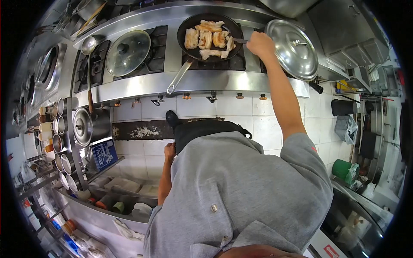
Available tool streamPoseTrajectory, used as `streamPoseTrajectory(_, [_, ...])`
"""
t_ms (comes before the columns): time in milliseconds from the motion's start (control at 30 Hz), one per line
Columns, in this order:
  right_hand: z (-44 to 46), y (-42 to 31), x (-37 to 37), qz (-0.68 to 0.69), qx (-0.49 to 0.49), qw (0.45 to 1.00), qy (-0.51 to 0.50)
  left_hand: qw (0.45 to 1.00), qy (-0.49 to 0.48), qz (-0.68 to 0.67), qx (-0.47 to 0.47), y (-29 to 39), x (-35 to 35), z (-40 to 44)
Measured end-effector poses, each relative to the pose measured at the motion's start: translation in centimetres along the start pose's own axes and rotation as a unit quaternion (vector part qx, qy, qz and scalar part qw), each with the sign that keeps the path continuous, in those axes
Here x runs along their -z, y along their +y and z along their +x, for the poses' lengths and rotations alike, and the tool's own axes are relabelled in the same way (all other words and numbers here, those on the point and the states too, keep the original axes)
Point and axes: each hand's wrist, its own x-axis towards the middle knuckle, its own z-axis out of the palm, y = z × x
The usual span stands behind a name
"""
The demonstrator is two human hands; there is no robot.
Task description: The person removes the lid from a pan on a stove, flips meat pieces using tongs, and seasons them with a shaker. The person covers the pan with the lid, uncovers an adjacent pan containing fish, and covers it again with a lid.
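Right grip (pixel 260 44): pinching utensil (pixel 241 41); meat (pixel 205 38) in pan (pixel 190 23), left of grip, seemingly at turning stage. Left grip (pixel 170 150): we cannot tell. Next move likely wants steadiness.

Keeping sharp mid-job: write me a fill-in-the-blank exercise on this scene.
1. The round black frying pan has one long silvery metal ____.
2. The slim dark utensil beside the browned, pale food pieces is held in the person's bare ____ hand.
3. The round, black-knobbed glass lid sits to the pan's ____.
4. The blue rectangular box reads "ROYAL ____".

Missing words: handle; right; left; ACE.
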Motion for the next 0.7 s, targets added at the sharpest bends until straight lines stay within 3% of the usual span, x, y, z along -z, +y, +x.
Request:
streamPoseTrajectory(67, [0.2,-0.5,-0.8,-0.01,0.012,1.0,0.0,0.997,-0.022,-0.039,0.056,1.9,0.7,0.0])
streamPoseTrajectory(300, [1.3,-0.6,-6.1,-0.044,0.101,0.992,0.066,0.999,-0.026,-0.027,0.004,2.7,1.4,0.0])
streamPoseTrajectory(367, [1.1,-0.6,-6.1,-0.052,0.113,0.989,0.074,0.986,-0.015,-0.095,0.133,5.6,2.6,-1.1])
streamPoseTrajectory(400, [0.8,-0.5,-5.5,-0.052,0.105,0.991,0.071,0.986,-0.015,-0.096,0.135,4.5,2.2,-1.1])
streamPoseTrajectory(467, [0.7,-0.5,-4.6,-0.052,0.1,0.991,0.069,0.999,-0.029,-0.041,0.016,0.9,0.9,-0.7])
streamPoseTrajectory(600, [0.5,-0.1,-5.7,-0.082,0.126,0.987,0.049,0.996,-0.035,-0.068,0.049,0.2,0.8,-2.1])
streamPoseTrajectory(700, [0.5,-0.7,-4.8,-0.075,0.142,0.982,0.095,0.994,-0.042,-0.068,0.068,-0.8,0.2,-1.7])
